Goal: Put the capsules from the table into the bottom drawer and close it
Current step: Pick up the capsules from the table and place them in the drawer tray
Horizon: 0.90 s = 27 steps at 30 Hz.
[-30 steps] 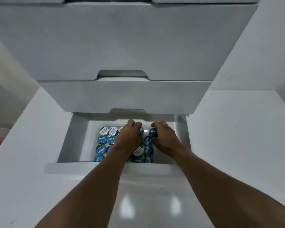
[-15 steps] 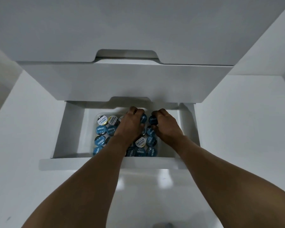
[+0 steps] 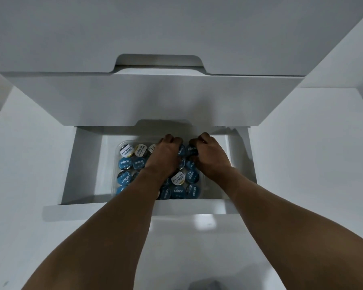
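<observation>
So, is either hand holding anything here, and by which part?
The right hand pinches a blue capsule by its rim; the left hand has curled fingers hiding any hold.

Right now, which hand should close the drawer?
Probably the left hand: its forearm crosses the drawer front near the middle, for an even push; the right hand sits toward its right end.
</observation>
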Tool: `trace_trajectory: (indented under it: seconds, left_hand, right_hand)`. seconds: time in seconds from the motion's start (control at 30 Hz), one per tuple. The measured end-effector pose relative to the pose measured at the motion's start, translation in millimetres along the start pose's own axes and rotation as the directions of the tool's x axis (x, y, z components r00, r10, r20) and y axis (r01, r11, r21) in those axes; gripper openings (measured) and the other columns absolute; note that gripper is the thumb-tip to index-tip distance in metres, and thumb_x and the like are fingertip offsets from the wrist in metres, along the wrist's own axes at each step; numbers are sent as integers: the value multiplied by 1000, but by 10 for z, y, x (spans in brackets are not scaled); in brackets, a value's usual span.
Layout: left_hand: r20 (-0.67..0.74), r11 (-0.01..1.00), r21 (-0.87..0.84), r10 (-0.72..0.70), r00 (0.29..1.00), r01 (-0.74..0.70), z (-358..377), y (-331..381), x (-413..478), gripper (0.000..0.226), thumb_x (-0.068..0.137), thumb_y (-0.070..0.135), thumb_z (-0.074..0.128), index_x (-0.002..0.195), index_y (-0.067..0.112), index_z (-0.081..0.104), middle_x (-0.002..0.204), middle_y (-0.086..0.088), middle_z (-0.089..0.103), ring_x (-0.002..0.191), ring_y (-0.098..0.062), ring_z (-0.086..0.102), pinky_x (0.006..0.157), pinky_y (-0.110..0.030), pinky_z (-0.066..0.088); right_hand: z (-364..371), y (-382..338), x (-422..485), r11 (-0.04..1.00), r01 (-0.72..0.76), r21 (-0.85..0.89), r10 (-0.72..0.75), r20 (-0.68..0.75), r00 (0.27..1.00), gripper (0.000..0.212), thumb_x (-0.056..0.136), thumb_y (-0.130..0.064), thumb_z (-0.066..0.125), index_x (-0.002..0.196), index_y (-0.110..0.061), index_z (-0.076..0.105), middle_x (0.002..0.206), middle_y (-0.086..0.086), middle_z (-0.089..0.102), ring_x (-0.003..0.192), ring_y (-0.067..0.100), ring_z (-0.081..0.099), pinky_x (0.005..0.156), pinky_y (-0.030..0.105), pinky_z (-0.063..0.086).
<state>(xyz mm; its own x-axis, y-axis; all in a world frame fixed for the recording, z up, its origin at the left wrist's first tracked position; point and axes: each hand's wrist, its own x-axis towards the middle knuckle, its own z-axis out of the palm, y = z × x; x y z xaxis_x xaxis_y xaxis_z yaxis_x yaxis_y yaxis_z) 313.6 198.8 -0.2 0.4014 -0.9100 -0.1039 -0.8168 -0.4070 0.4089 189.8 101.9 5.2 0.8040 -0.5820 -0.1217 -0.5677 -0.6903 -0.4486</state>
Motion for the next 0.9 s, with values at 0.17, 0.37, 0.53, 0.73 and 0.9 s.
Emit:
trace_trajectory:
  seconds: [0.17,0.37,0.53,0.73,0.9]
  left_hand:
    - [-5,1000,-6,10,1000,-10,7,-14,-4,48,79,16,73,121,9,52,120,-15,53,107,-31,56,90,-38,50]
    - [-16,999,-5,35,999,-35,-9,-42,-31,42,82,21,69,120,9,55,122,-15,50,109,-30,53,92,-37,48]
    - [-38,999,38,34,999,-33,16,-54,-29,31,90,16,58,120,10,60,120,-15,54,108,-30,54,93,-37,49]
    - [-26,1000,23,13,1000,-12,-23,-35,-47,31,89,14,59,120,8,60,119,-15,54,110,-30,53,94,-39,50]
    - [-27,999,28,-33,999,34,-197,-5,-222,35,90,19,59,123,8,58,122,-15,54,110,-29,56,97,-40,49]
  right_hand:
    - [8,32,-2,999,-31,24,31,-2,1000,44,86,-20,59,129,-15,50,124,10,50,112,28,52,91,35,48]
    - [40,74,-10,999,-39,33,39,-3,999,25,90,-28,54,106,-12,64,105,5,48,91,23,53,77,32,48]
    - [83,50,-23,993,-85,78,88,-24,996,20,92,-24,50,88,-9,61,99,5,47,83,22,51,70,32,48]
    - [52,36,-41,995,-80,58,81,-7,997,21,93,-23,49,98,-10,64,105,5,47,86,20,51,73,33,50]
    - [-59,-18,-167,999,-42,27,42,10,999,21,93,-24,47,98,-8,61,102,4,46,88,20,50,73,30,45]
